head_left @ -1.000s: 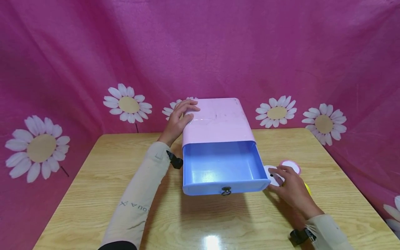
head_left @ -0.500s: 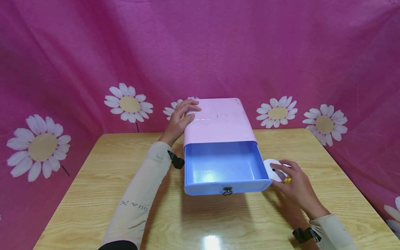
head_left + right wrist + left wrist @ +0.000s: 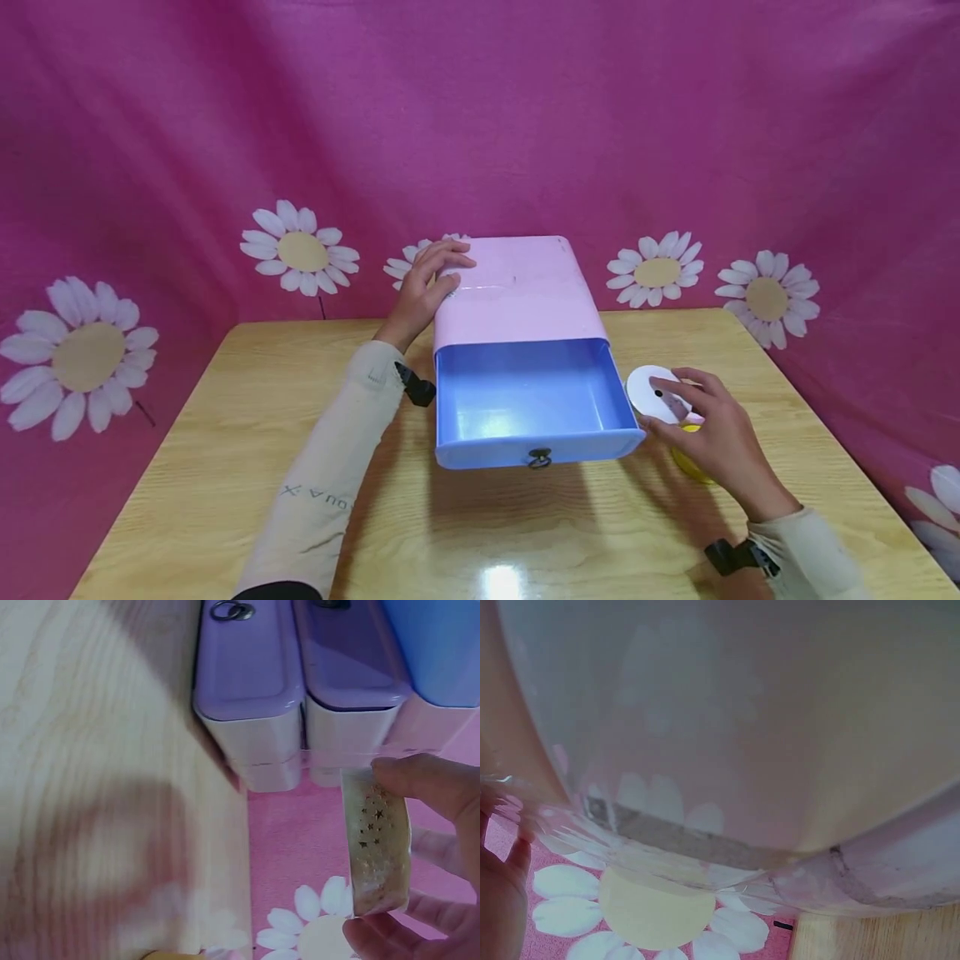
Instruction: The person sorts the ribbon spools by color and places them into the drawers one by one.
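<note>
My right hand (image 3: 723, 433) pinches a ribbon spool with white round ends (image 3: 654, 392), just right of a pulled-out blue drawer (image 3: 536, 450). In the right wrist view, thumb and fingers hold the same spool (image 3: 377, 844) across its rim, where gold ribbon with small stars shows. My left hand (image 3: 427, 287) rests on the upper left edge of a pink drawer cabinet (image 3: 532, 283), fingers spread over its top. The drawer is bare inside and has a ring pull on its front.
Below the blue drawer, the cabinet has purple drawers (image 3: 247, 660) that are pushed in. A yellow round item (image 3: 688, 467) lies on the wooden table (image 3: 247, 467), partly behind my right hand. A magenta flowered cloth (image 3: 480, 117) hangs behind the table.
My right hand has picked up the white-ended spool and raised it beside the drawer. More of the yellow item now shows beneath the hand. The left hand stays on the cabinet.
</note>
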Tool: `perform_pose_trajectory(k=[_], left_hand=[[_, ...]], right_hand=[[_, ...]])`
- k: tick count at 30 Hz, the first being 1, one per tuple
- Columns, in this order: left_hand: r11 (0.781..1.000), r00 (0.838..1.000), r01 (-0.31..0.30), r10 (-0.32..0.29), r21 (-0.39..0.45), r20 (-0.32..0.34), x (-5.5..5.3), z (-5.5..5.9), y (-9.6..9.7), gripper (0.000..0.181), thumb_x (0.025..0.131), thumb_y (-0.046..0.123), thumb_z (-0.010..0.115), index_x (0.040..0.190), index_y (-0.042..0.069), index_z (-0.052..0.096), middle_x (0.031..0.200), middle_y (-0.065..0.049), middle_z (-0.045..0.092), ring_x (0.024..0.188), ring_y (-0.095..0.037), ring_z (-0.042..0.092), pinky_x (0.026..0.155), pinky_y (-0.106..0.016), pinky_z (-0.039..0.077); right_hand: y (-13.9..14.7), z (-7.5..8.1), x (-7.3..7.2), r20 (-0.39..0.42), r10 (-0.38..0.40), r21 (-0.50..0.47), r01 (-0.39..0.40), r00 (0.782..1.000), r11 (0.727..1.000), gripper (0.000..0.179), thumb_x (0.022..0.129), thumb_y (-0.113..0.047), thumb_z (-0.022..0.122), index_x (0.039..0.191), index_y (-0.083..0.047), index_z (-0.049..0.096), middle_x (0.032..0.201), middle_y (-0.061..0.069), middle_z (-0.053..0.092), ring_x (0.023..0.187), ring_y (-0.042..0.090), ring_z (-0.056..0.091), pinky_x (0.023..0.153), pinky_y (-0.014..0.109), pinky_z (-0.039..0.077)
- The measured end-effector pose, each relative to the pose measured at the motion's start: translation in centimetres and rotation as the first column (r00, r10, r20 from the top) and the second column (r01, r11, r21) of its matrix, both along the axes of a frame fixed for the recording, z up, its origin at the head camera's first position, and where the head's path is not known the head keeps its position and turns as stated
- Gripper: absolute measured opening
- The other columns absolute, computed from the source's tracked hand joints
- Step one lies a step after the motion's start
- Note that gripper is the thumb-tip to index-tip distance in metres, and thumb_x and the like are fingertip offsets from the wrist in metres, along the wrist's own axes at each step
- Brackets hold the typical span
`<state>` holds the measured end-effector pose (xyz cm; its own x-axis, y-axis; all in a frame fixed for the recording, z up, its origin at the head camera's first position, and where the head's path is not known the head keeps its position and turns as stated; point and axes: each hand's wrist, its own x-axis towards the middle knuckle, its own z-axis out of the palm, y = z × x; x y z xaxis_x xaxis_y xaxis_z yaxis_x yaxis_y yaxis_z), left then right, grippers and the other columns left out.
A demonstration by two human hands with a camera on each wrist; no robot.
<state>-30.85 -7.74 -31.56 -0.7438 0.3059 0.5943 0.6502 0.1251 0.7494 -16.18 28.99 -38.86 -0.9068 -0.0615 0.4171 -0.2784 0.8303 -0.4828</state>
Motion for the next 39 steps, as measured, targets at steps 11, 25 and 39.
perform_pose_trajectory(k=[11,25,39], left_hand=[[1.000,1.000,0.012,-0.012,0.002,0.007,-0.2,-0.2,0.4,0.026,0.085,0.007,0.050,0.109,0.002,0.060,0.131,-0.010,0.044,0.129,-0.018,0.025,0.107,-0.039,0.020],[1.000,1.000,-0.007,0.007,-0.011,0.006,0.0,0.0,0.3,0.026,0.086,0.007,0.048,0.109,0.003,0.061,0.131,-0.009,0.044,0.130,-0.017,0.025,0.107,-0.037,0.020],[1.000,1.000,-0.020,0.020,-0.008,-0.005,-2.6,-2.1,0.1,0.024,0.086,0.017,0.050,0.107,0.017,0.063,0.130,0.007,0.046,0.128,-0.006,0.025,0.107,-0.033,0.021]], right_hand=[[0.2,2.2,0.6,-0.019,-0.035,-0.035,0.034,0.999,0.999,0.057,0.068,-0.037,0.076,0.119,-0.016,0.060,0.127,0.011,0.045,0.107,0.034,0.047,0.070,0.052,0.050],[-0.3,4.5,1.3,-0.131,-0.012,-0.064,0.004,0.991,0.998,0.056,0.066,-0.027,0.080,0.119,-0.025,0.060,0.123,0.005,0.049,0.107,0.024,0.047,0.076,0.024,0.041],[-1.0,6.6,1.6,-0.251,0.023,-0.071,-0.043,0.968,0.997,0.061,0.059,-0.017,0.084,0.116,-0.026,0.062,0.121,0.003,0.051,0.103,0.018,0.047,0.077,0.006,0.031]])
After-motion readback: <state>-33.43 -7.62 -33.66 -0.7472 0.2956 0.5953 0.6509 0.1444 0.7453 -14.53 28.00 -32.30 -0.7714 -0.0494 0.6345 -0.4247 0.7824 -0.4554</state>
